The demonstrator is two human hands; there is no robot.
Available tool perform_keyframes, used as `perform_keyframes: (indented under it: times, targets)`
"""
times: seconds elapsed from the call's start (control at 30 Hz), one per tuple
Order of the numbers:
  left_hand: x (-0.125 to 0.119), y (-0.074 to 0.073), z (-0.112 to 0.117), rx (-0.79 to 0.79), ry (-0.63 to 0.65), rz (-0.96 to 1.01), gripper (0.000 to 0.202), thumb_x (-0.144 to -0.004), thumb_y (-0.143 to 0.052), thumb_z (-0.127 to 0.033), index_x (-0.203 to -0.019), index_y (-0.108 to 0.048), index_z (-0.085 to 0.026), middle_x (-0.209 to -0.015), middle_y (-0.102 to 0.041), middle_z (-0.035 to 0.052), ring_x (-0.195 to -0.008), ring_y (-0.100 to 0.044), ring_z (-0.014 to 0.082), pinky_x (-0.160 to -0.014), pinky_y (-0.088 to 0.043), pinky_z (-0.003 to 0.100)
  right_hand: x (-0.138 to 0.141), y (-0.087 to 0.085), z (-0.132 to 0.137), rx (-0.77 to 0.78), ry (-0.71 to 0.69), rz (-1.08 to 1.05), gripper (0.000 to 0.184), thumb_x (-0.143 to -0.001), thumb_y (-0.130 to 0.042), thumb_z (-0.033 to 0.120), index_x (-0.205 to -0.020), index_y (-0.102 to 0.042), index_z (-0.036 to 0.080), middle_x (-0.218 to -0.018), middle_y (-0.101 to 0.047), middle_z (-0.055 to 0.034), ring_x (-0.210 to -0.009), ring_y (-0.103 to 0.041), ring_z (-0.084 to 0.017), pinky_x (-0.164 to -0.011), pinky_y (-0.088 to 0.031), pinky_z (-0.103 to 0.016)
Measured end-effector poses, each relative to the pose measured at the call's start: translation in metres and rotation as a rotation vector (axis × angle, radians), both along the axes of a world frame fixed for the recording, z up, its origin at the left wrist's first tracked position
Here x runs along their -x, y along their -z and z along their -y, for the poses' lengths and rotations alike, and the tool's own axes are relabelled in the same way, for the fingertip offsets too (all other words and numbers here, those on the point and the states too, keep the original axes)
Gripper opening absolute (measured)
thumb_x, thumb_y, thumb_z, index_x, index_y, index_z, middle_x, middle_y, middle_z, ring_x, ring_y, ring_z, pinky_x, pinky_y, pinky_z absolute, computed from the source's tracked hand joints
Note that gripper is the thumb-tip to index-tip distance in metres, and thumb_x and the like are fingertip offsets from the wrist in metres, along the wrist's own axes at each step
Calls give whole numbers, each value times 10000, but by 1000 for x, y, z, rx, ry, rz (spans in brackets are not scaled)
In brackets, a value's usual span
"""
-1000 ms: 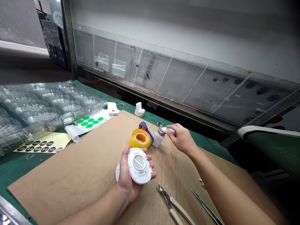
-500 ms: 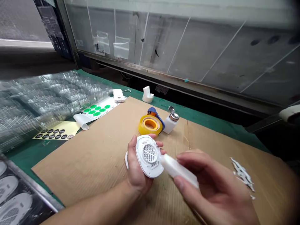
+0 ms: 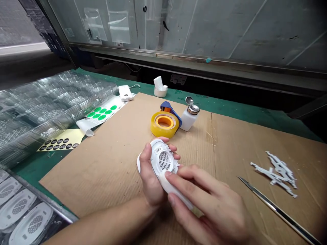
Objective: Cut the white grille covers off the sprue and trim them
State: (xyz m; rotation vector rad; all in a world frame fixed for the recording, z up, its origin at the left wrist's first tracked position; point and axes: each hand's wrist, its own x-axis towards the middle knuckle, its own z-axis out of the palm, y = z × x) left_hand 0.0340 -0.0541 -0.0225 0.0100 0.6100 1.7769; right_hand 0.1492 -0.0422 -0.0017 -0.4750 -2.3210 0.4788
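My left hand (image 3: 150,173) grips a white oval plastic part with a round grille (image 3: 163,160), fingers curled around its rim. My right hand (image 3: 206,200) is shut on a white oblong block (image 3: 176,192), whose end presses against the lower edge of the oval part. Beyond the hands stand a yellow tape roll (image 3: 164,125), a blue tape holder (image 3: 170,110) partly behind it, and a white pump bottle (image 3: 189,119) with a metal top. All of these rest on a cardboard sheet (image 3: 222,149).
To the right on the cardboard lie a long steel blade (image 3: 278,211) and white plastic scraps (image 3: 276,173). Stacked clear trays (image 3: 51,109), sticker sheets (image 3: 102,113), a white power bank (image 3: 125,93) and a white cup (image 3: 160,91) sit on a green mat. Oval parts (image 3: 22,211) lie lower left.
My right hand has come from beside the pump bottle to the oval part, and the block now touches that part's edge. The view has tilted lower and brought the scraps in.
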Motion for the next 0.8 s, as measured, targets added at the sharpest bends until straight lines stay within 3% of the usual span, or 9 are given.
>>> perform_keyframes:
  times: [0.17,0.37,0.43,0.57,0.63,0.8]
  targets:
    - [-2,3,4,20,-18,-138,420,-832,-531,-570,-1009,-597,-195,-879,-548,51,-754,-539,169,-611,-512,259,2,-6,-3,-204,-51,95,216,-885,-513,63,-1051,-651,56,-837,-688,-124,-736,-668,-214,-638,-591,-314]
    - [-3,6,5,-31,12,-186,394,-822,-560,-562,-989,-617,-210,-862,-559,40,-750,-550,165,-606,-506,245,1,-15,-10,-183,-160,133,282,-911,-414,37,-829,-677,92,-740,-679,-87,-621,-619,-171,-573,-560,-292]
    - [-3,6,4,-35,14,-181,415,-821,-558,-573,-995,-620,-201,-860,-563,44,-743,-555,166,-599,-508,244,-2,-16,-11,-191,-163,127,259,-913,-426,65,-892,-683,99,-768,-683,-80,-643,-620,-165,-580,-562,-276]
    - [-3,3,4,-76,10,-135,426,-815,-573,-567,-995,-607,-183,-866,-563,54,-762,-569,168,-672,-527,263,-8,-13,-10,-222,0,47,241,-873,-541,84,-1077,-667,107,-877,-683,-70,-697,-629,-124,-620,-560,-191]
    - [-3,1,4,-95,7,-121,426,-815,-571,-568,-995,-599,-183,-873,-562,57,-770,-570,172,-679,-530,267,-8,-11,-6,-218,42,16,240,-866,-560,81,-1078,-666,115,-872,-677,-67,-707,-638,-128,-656,-569,-192]
    - [-2,-1,5,-30,10,-112,395,-844,-513,-550,-991,-596,-193,-870,-542,56,-750,-547,175,-610,-516,262,0,-8,2,-131,-30,3,214,-864,-527,57,-1017,-670,105,-848,-679,-92,-731,-676,-175,-621,-575,-244]
